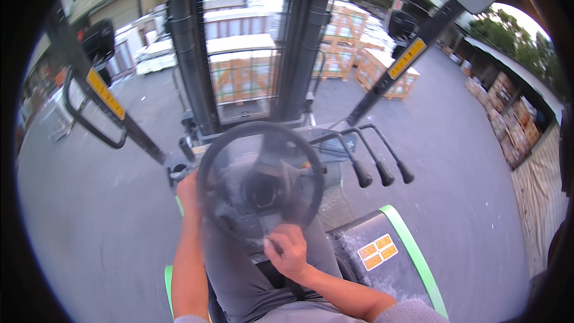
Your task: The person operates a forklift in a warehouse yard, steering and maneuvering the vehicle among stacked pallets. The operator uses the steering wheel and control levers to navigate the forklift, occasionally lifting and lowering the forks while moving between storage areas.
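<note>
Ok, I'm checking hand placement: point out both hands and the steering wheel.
Left hand [189, 193], head view: back of the hand.
Right hand [289, 251], head view: back of the hand.
Steering wheel [263, 191], head view: central hub.

Grey paved ground [448, 173], sweeping wide on both sides. Now right of centre: stacked wooden crates [348, 24], planted on paving; just beside, single pale-topped crate [371, 69], sitting flat. Over left, low white bundle [156, 57], resting there too. Far right, brown packages [508, 125], piled along paving's edge.
</note>
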The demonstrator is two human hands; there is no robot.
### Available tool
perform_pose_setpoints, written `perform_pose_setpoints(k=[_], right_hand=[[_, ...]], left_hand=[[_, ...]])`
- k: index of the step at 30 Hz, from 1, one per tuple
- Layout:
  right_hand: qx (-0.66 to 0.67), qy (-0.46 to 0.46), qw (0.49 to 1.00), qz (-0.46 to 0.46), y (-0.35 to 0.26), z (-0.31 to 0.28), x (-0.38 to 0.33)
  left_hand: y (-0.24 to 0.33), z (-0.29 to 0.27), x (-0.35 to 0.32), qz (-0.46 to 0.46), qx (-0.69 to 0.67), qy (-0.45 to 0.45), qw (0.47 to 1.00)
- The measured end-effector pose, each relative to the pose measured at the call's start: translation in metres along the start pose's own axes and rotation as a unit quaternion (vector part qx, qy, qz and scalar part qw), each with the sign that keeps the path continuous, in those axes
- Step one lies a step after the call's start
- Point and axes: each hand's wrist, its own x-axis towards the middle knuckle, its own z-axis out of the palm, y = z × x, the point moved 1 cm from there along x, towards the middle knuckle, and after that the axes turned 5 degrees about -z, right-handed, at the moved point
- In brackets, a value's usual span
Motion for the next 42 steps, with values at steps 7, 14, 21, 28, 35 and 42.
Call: perform_pose_setpoints(k=[7,14,21,28,35,42], right_hand=[[0.025,0.032,0.999,0.022,0.022,-0.001,0.009],[0.050,-0.016,0.998,0.018,0.003,-0.006,0.007],[0.018,-0.040,0.998,0.054,0.030,-0.030,0.007],[-0.254,0.130,0.955,0.079,0.108,-0.093,0.030],[-0.114,0.056,0.960,0.249,0.142,-0.086,0.036],[-0.189,0.095,0.962,0.171,0.171,-0.092,0.105]], left_hand=[[-0.008,0.016,0.001,-0.072,0.066,0.024,0.995],[-0.005,-0.006,-0.040,-0.145,0.078,0.050,0.985],[-0.026,-0.019,-0.054,-0.076,0.070,0.106,0.989],[-0.038,-0.021,-0.053,-0.106,0.043,0.093,0.989],[-0.016,-0.025,-0.052,-0.149,0.016,0.129,0.980],[-0.012,-0.007,-0.043,-0.151,0.015,0.080,0.985]])
